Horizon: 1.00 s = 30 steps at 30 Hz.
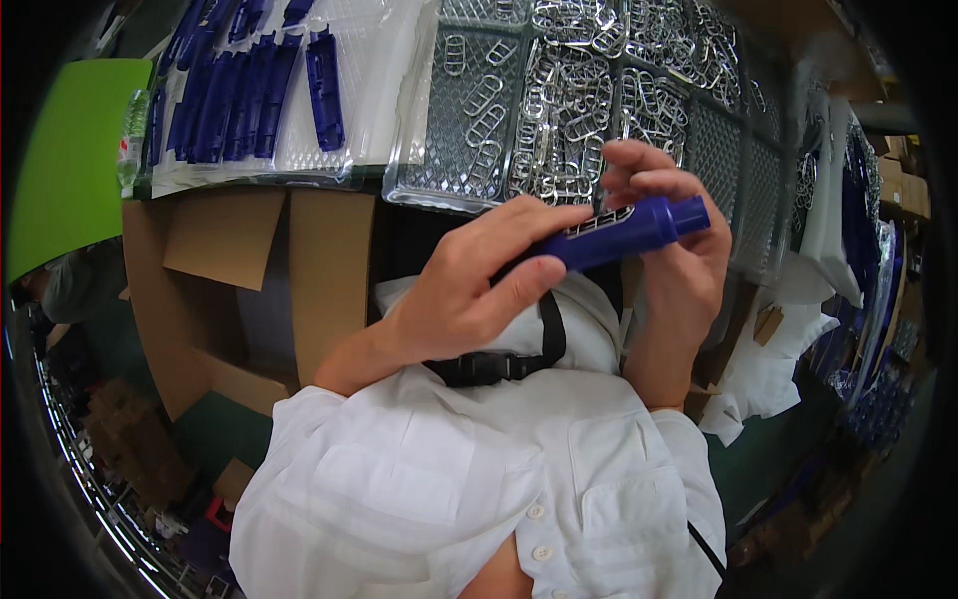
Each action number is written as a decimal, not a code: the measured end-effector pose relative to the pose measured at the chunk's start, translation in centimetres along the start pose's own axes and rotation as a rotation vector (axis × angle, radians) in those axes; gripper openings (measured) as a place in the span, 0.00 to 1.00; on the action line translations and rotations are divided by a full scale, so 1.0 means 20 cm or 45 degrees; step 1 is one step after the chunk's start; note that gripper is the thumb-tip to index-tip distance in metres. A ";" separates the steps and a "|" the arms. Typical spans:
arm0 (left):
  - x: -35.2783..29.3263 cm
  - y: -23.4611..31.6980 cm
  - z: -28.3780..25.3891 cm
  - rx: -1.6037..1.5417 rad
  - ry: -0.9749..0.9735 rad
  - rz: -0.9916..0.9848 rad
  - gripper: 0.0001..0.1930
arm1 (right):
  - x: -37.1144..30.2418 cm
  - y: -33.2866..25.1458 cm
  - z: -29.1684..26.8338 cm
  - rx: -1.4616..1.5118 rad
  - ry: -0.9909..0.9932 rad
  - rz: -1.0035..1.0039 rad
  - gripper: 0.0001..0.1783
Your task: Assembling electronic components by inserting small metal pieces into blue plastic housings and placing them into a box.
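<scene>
Crowded tabletop (369, 173), dark blue plastic tube (621, 242) in hand before it

Workroom, cartons stacked at the edges of view. Far side of the person: tabletop with a clear plastic compartmented tray (439, 130) of shiny silver oval metal links (569, 120). Links heaped thickly in the middle compartments; only a few lie scattered in the near left one.

Left of the tray: dark blue curved plastic shells (324, 90) on a white sheet (374, 90), most side by side in a row, one lying apart nearer the tray. Clear plastic bottle (131, 140) at the far left, beside a bright green panel (70, 160). Below the tabletop, an open brown cardboard box (334, 290).

Tube held above the lap, close to the tray's near edge, tilted slightly, right end higher. Collar and narrower tip at that end; silver metal fitting (604, 222) along its upper side.

Left hand (469, 285): grip closed on the tube's left part, thumb on the near side, fingers over the top. Right hand (691, 270): behind the collared end, fingers loosely curled above; cannot tell whether its grip bears on the tube.

White buttoned shirt (399, 489), black buckled strap (489, 367) at the waist.
</scene>
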<state>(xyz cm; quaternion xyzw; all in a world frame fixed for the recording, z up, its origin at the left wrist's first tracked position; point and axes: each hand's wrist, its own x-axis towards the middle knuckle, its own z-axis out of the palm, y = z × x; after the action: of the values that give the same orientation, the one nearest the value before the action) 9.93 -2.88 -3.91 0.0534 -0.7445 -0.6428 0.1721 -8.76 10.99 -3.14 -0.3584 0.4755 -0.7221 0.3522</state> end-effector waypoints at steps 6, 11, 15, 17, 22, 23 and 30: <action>0.01 0.05 0.10 0.393 0.374 0.276 0.30 | -0.08 -0.03 0.02 0.321 -0.101 0.098 0.41; 0.00 0.08 0.12 0.416 0.378 0.217 0.31 | -0.07 -0.02 -0.01 0.328 -0.090 0.137 0.40; -0.01 0.09 0.13 0.375 0.369 0.157 0.31 | -0.05 -0.03 0.02 0.328 -0.003 0.200 0.43; -0.01 0.09 0.14 0.376 0.368 0.150 0.31 | -0.05 -0.02 0.01 0.288 0.037 0.211 0.45; -0.01 0.09 0.14 0.375 0.372 0.136 0.31 | -0.04 0.00 -0.02 0.382 -0.107 0.142 0.40; -0.01 0.09 0.13 0.391 0.375 0.135 0.31 | -0.03 0.01 -0.03 0.383 -0.107 0.142 0.40; 0.01 0.07 0.12 0.408 0.396 0.144 0.31 | 0.01 0.01 -0.04 0.399 -0.156 0.140 0.41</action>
<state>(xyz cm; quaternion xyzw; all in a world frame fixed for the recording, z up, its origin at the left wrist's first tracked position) 9.24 -0.45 -2.73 0.1366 -0.8035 -0.4896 0.3098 -9.54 11.08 -3.60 -0.3157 0.3537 -0.7439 0.4711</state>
